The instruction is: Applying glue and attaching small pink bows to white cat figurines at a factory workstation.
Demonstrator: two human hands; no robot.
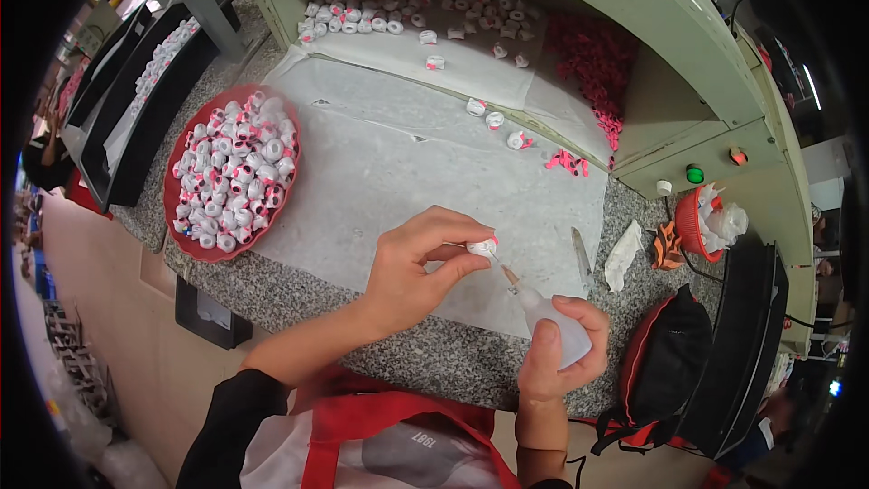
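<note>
White-and-pink toy piece pinched between thumb and index of left hand, above white sheet. Right hand grips needle-tipped squeeze bottle: long axis slants up-left, needle at piece's lower right, can't tell if touching.

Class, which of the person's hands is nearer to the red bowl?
Left. The left hand is to the right of the red bowl, apart from it; the right hand, gripping a squeeze bottle, is farther right.

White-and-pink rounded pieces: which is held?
The piece pinched by the left hand, near the tip of the translucent plastic bottle; the others in view lie untouched.
</note>
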